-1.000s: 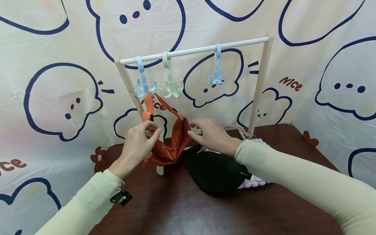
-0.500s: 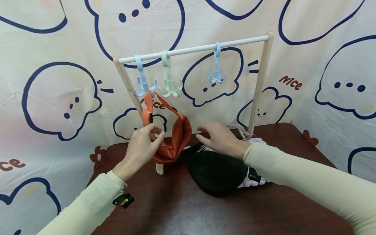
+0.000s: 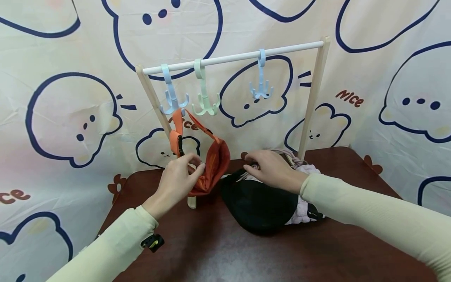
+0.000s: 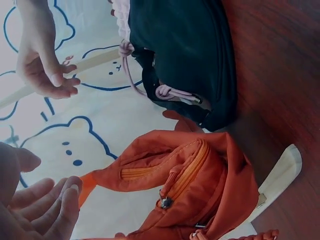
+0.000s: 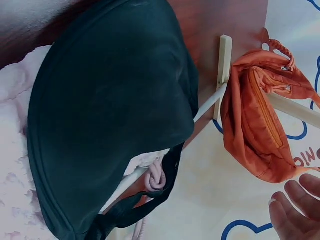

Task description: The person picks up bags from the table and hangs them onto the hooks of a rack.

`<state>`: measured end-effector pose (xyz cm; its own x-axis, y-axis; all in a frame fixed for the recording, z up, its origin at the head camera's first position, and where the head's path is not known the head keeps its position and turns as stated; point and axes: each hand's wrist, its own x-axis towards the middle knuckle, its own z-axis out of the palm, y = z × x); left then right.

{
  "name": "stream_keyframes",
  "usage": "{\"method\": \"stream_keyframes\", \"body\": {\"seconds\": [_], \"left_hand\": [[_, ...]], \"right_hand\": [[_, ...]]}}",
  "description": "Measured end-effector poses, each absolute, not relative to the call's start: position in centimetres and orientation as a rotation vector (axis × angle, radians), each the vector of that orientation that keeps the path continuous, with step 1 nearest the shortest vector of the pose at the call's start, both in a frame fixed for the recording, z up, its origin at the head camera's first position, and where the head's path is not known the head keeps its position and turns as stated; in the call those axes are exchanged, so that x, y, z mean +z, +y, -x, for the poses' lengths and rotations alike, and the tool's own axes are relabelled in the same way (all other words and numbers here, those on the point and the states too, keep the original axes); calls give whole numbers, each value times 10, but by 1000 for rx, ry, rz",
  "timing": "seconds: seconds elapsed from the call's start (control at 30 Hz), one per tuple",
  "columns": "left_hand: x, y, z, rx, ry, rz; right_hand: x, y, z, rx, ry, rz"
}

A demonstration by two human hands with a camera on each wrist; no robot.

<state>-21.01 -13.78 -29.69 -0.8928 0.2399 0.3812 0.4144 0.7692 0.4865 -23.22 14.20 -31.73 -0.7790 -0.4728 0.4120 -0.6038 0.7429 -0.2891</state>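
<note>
An orange waist bag [image 3: 217, 166] hangs by its strap from the left blue claw hook [image 3: 172, 102]. My left hand [image 3: 179, 178] is in front of the bag's left side, fingers loosely bent. The left wrist view shows thumb and fingers of this hand [image 4: 47, 205] apart, with nothing between them. Farther right, my right hand [image 3: 269, 170] hovers over a black bag [image 3: 258, 207], its fingers relaxed and holding nothing. The black bag lies on a pale pink, puffy-textured item [image 5: 17, 150] with a knotted pink cord [image 5: 156, 175], partly hidden beneath it.
A rack with a white rail [image 3: 232, 58] and wooden posts [image 3: 312, 102] stands on the dark brown table [image 3: 225, 254]. On the rail also hang a green claw hook [image 3: 204, 96] and another blue claw hook [image 3: 261, 84]. A printed cloth [image 3: 70, 188] stands behind.
My right hand has moved away from the orange bag to the right, over the black bag. My left hand has shifted slightly right and down. The orange bag stays hanging.
</note>
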Motion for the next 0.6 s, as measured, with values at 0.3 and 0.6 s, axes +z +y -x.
{"method": "stream_keyframes", "body": {"seconds": [0.3,0.6], "left_hand": [[-303,-129,211,-790,-2667,554],[-316,-119,211,-792,-2705,554]], "right_hand": [[-326,150,233,523,-2627,-840],[-337,162,233,497,-2649,-811]]}}
